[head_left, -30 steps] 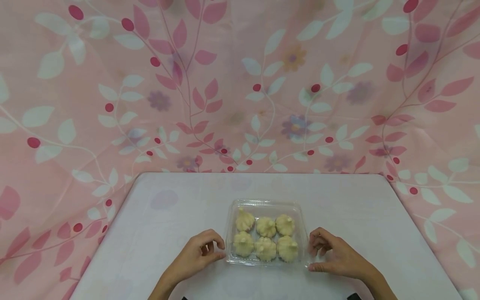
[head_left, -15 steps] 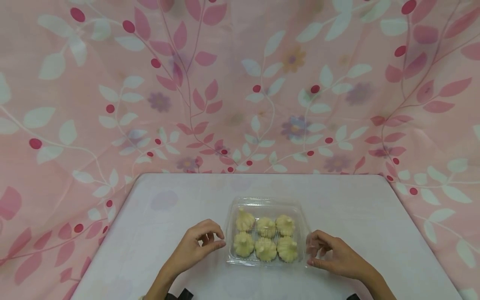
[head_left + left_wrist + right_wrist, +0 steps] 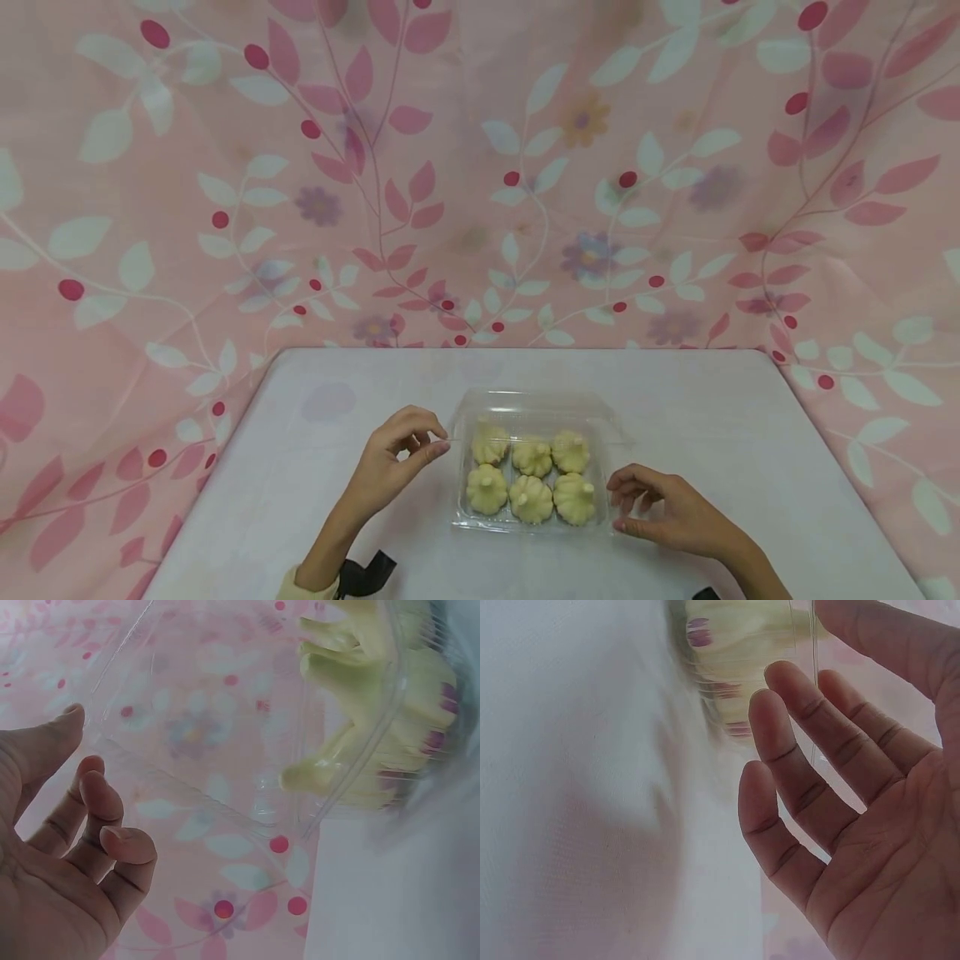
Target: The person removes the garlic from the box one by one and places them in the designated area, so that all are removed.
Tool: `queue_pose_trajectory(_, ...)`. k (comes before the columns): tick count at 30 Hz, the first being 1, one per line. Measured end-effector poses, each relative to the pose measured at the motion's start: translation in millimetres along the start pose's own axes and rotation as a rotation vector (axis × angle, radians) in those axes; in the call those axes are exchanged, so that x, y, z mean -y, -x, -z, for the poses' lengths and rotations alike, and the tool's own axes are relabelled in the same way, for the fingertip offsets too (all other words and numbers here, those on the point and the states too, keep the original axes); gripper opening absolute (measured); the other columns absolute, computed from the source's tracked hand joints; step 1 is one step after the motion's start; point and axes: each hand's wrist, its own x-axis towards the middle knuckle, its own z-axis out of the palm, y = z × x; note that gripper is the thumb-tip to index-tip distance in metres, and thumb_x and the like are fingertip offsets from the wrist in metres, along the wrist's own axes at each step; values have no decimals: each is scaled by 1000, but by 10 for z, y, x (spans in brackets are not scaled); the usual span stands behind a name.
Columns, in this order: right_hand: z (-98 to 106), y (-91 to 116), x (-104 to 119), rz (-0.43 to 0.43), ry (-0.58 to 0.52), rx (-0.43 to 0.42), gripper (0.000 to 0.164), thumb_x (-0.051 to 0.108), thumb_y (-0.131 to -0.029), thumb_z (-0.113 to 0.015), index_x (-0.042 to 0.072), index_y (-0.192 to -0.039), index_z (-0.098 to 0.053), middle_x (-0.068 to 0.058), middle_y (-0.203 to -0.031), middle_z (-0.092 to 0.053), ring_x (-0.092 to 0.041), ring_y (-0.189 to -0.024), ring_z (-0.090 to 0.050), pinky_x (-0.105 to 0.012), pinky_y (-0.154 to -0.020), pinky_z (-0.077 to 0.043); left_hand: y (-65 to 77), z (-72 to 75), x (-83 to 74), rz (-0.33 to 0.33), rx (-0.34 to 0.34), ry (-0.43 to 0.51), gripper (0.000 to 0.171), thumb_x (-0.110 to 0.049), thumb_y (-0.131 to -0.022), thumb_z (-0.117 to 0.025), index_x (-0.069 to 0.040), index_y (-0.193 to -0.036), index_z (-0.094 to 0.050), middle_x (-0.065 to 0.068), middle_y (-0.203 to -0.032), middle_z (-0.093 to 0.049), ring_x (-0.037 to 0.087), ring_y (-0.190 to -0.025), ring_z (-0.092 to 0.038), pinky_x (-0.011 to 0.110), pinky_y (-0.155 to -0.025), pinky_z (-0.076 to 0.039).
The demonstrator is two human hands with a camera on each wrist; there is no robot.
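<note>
My left hand [image 3: 392,462] pinches the near left corner of the clear lid [image 3: 536,402] between thumb and forefinger, a narrow grip; the other fingers curl loosely clear of the plastic. A corner makes sense to me: thin sheet like this gives little else to catch, and from the side my arm doesn't reach over the food. The lid slants up above the far row, apart from the near rim, and it seems to be joined along its far side, which would be why I hold it at the near edge. Beneath it, the container [image 3: 498,526] sits on the desk [image 3: 690,400] squarely in front of me, within easy reach of both arms. Six pale garlic-shaped pieces [image 3: 532,502] fill it in two rows of three, stems mostly upward, probably so they don't roll and all show at once; purple marks [image 3: 448,701] show low on some. My right hand [image 3: 667,510] lies just beside the container's right wall, fingers bent softly with a roomy gap to the thumb, gripping nothing that I can make out. I judge it's there to brace the light plastic against sliding; whether a fingertip actually touches, I cannot tell.
</note>
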Motion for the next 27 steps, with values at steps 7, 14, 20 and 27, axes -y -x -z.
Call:
queue_pose_trajectory(7,7,-2,-14,3,19,-8,38,21,-87,-78,10,-119,-61,-4,-106,-68,-18,-86,-66,-34,-66,-55,-108,-3,-6,28,-41,-16,21,14,-84,-69,-2,-98,-66,13,-99,-61,19,-77,-54,29,-57,-49)
queue_pose_trajectory(14,0,-6,-15,2,13,-14,38,20,-86,-78,10,-118,-61,-3,-103,-68,-15,-83,-65,-34,-66,-54,-223,16,-23,51,-74,-11,21,12,-85,-68,0,-101,-65,12,-98,-61,23,-76,-56,28,-59,-49)
queue_pose_trajectory(20,1,-2,-32,8,14,-14,38,21,-86,-79,11,-118,-61,-1,-103,-68,-14,-82,-65,-34,-66,-54,-340,26,-8,30,-90,-13,19,14,-86,-66,3,-102,-65,15,-101,-61,25,-76,-56,28,-60,-48)
queue_pose_trajectory(27,12,-4,-20,-3,8,-5,38,21,-86,-78,11,-118,-61,-2,-103,-68,-14,-83,-65,-34,-67,-54,-495,45,78,15,-97,23,19,15,-87,-65,5,-103,-64,17,-98,-61,27,-75,-56,24,-59,-48)
